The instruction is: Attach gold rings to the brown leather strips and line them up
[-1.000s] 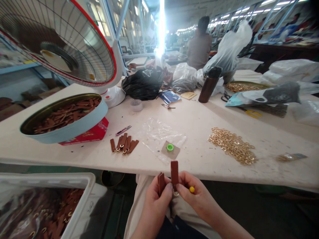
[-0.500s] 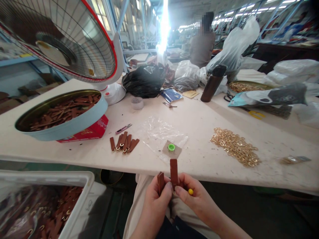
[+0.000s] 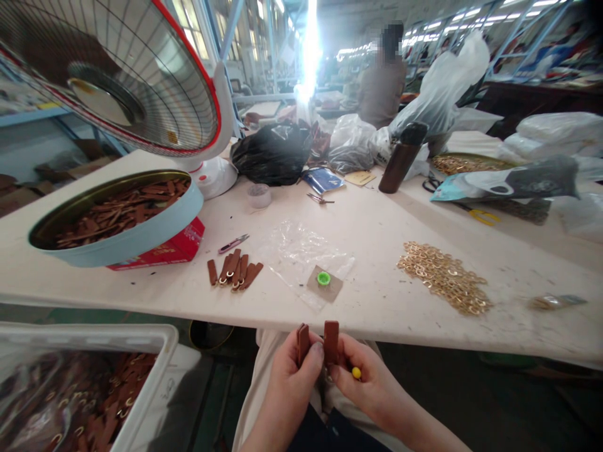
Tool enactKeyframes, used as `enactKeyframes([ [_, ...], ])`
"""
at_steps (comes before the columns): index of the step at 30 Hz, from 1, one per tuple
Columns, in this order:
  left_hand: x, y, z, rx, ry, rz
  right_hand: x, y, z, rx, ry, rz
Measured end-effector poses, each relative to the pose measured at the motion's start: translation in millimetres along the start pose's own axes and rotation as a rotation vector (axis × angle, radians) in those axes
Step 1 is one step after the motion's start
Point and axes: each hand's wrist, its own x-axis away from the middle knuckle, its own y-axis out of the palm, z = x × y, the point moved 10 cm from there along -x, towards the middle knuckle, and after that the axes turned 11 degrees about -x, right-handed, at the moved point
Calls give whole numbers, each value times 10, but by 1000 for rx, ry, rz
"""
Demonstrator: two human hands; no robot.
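Before the table's (image 3: 372, 251) near edge | left hand (image 3: 293, 371) pinches stacked brown strips (image 3: 303, 344) | right hand (image 3: 366, 380) holds one upright brown strip (image 3: 331, 341) between thumb and fingers, yellow knob (image 3: 357, 373) showing beside them | straight ahead, clear plastic sheet (image 3: 294, 248) and green cup (image 3: 323, 278) on card (image 3: 334, 290) | left, strip pile (image 3: 234, 270), round tub (image 3: 141, 231), fan (image 3: 110, 100) | right, heap of gold rings (image 3: 445, 278)

Trousers (image 3: 264, 351): pale beige, plain cloth, loose over the legs. Garment (image 3: 342, 437) at the waist: dark navy, with one small pale speck. Left hand (image 3: 294, 370) and right hand (image 3: 365, 376): bare. Forearms (image 3: 414, 420): bare as far as visible.
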Motion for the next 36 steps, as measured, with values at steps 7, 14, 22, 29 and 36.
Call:
enactKeyframes([
  [7, 5, 38, -23, 2, -6, -13, 19, 7, 32, -39, -4, -5],
  [14, 21, 36, -59, 18, -19, -17, 29, -1, 78, -56, -10, 18],
  [22, -8, 8, -68, -20, 33, 1, 2, 33, 97, -85, 22, 40],
  [29, -26, -38, -172, 1, 46, 53, -5, 35, 162, -139, 39, 52],
  [36, -35, -46, -297, 0, 24, 57, -10, 52, 210, -202, 64, 45],
])
